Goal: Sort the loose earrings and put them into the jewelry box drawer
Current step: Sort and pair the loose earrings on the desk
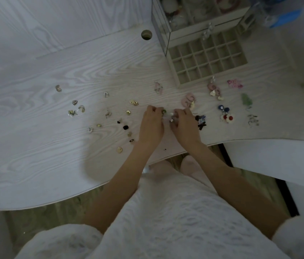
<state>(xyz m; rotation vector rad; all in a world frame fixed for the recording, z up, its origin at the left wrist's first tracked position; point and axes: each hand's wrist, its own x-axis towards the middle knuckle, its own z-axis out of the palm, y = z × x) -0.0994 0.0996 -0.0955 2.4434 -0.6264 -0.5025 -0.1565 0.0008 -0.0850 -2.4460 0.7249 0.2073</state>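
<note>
Several loose earrings lie scattered across the white desk [72, 165]: small gold ones [134, 102] on the left, pink hoops [188, 99] and red-and-white flower ones [227, 118] on the right. My left hand [152, 124] and my right hand [184, 126] meet at the desk's middle, fingers curled. Between their fingertips is a small green and clear earring [166, 114]; both hands pinch at it. The jewelry box [199, 19] stands at the back right, with its gridded drawer [208, 59] pulled open and its compartments bare.
A cable hole [146, 34] is in the desk at the back. Dark earrings [200, 120] lie just right of my right hand. A blue object [287, 15] sits at the far right corner. The desk's curved front edge runs close to my body.
</note>
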